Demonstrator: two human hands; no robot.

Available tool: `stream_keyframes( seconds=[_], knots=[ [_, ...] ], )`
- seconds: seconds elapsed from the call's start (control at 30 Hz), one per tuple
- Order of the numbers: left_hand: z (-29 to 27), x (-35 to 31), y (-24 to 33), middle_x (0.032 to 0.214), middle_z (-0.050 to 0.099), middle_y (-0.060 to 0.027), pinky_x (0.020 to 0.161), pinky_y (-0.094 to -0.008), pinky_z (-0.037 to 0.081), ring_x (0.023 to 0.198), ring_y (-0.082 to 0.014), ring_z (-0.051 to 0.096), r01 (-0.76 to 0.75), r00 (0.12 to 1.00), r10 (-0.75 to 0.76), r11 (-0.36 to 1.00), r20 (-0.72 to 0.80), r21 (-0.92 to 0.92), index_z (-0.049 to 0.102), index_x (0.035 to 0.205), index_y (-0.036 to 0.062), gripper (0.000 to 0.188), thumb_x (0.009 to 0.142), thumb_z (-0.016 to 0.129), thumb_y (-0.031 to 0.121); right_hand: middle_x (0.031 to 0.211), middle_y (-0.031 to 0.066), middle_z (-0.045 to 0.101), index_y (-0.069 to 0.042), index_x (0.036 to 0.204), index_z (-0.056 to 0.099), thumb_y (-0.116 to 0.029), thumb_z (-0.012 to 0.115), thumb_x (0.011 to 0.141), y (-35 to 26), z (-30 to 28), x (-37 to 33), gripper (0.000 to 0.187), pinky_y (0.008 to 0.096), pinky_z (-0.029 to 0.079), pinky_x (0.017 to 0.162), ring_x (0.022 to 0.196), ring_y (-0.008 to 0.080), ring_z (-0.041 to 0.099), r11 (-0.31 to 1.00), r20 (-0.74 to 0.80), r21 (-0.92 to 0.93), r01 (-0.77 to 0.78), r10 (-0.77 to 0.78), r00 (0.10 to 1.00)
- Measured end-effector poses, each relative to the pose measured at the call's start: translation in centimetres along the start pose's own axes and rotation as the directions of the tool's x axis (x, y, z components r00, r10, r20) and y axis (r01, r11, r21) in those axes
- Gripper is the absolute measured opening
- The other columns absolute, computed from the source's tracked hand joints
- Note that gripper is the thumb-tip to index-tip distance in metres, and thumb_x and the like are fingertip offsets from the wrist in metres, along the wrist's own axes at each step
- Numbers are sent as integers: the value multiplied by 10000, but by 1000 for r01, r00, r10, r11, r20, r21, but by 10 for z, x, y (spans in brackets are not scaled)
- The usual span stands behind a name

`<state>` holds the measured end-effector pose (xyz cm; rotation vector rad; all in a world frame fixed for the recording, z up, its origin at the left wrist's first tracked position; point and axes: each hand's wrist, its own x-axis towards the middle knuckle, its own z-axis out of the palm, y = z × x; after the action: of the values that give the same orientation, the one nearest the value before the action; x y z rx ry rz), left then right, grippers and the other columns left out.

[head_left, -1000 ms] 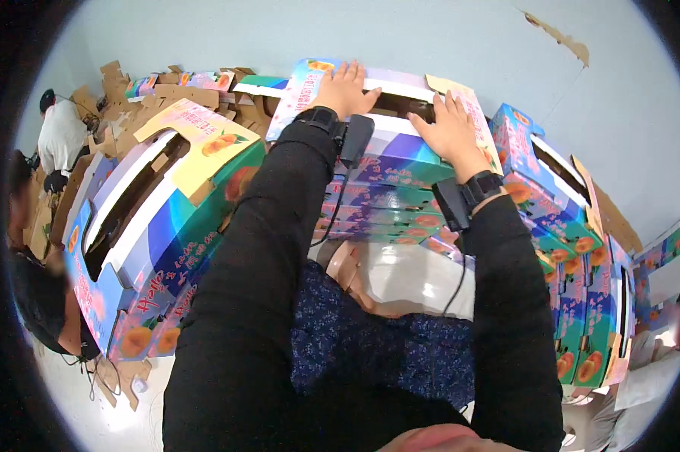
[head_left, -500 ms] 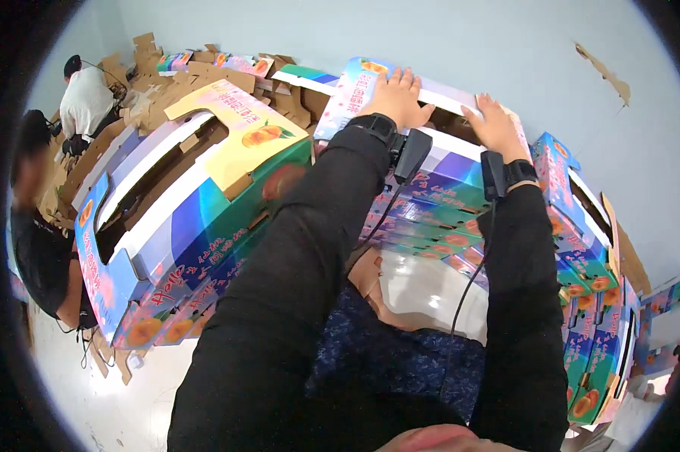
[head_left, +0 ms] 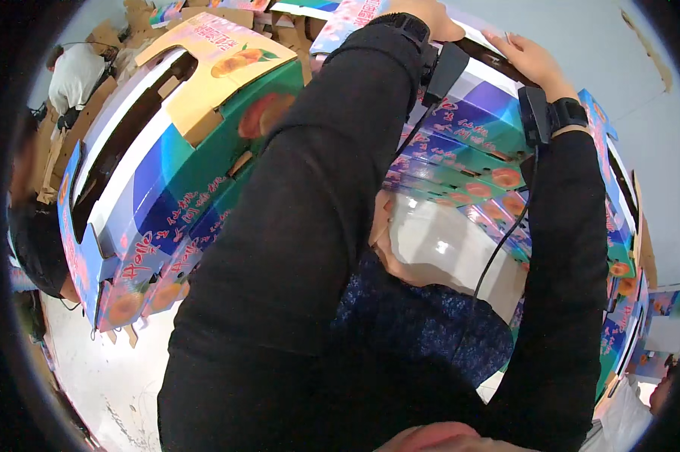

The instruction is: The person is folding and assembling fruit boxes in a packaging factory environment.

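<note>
Seen from above, the left hand and right hand, in black sleeves, rest atop a fruit-printed carton topping a stack, with another slotted carton to the left.

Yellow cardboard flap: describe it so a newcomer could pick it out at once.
Left of the left sleeve, find the large multicoloured carton, open along its top. The yellow cardboard flap lies at its far end; its colour sets it apart from the blue near-end flap.
</note>
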<state>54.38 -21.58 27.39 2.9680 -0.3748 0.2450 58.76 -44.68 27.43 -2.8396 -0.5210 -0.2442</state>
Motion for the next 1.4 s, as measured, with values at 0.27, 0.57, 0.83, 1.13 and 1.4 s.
stream_keyframes(
  seconds=[0.27, 0.57, 0.83, 1.13, 1.4],
  knots=[
    [39, 5, -9, 1250, 521, -255, 987, -448, 396, 1179, -391, 489, -97, 929, 116, 993, -350, 73, 593, 1184, 20, 686, 836, 450, 595, 1141, 191, 613, 3, 1206, 568, -682, 405, 856, -25, -28, -30, 786, 360, 401, 931, 1045, 301, 562, 882, 234, 397, -255, 172, 957],
    [-18, -14, -35, 1342, 472, -214, 1056, -532, 270, 1280, -367, 406, -85, 973, 89, 996, -215, 29, 317, 1444, 181, 682, 897, 352, 586, 1339, 204, 479, -49, 1302, 497, -398, 613, 843, -102, -62, -335, 588, 413, 333, 1059, 1257, 353, 440, 853, -30, -3, 522, -522, 852],
    [-57, -127, 7, 1343, 442, -271, 1078, -504, 270, 1269, -437, 396, -290, 840, 210, 953, -500, -87, 99, 1468, 12, 917, 852, 443, 599, 1179, 164, 599, -24, 1180, 581, -197, 619, 874, -42, 33, -445, 354, 358, 409, 969, 1133, 298, 552, 843, 48, 538, -5, -24, 999],
    [-74, -358, 25, 1438, 405, -122, 1118, -509, 29, 1389, -327, 262, -296, 807, 282, 953, -519, 58, 330, 1443, 136, 657, 871, 556, 367, 1009, 67, 660, -9, 1081, 632, -143, 623, 892, -59, 114, -427, 231, 286, 474, 843, 941, 138, 604, 551, 76, 834, -17, -84, 994],
    [-80, -486, -48, 1378, 478, -108, 1078, -588, 139, 1330, -345, 358, 268, 581, 16, 940, -814, 209, 490, 1332, 108, 525, 858, 628, 284, 932, 74, 667, 2, 1058, 621, -193, 555, 942, -35, 187, -424, 236, 279, 501, 770, 857, 150, 630, 88, 293, 951, -297, 58, 954]
  ],
)
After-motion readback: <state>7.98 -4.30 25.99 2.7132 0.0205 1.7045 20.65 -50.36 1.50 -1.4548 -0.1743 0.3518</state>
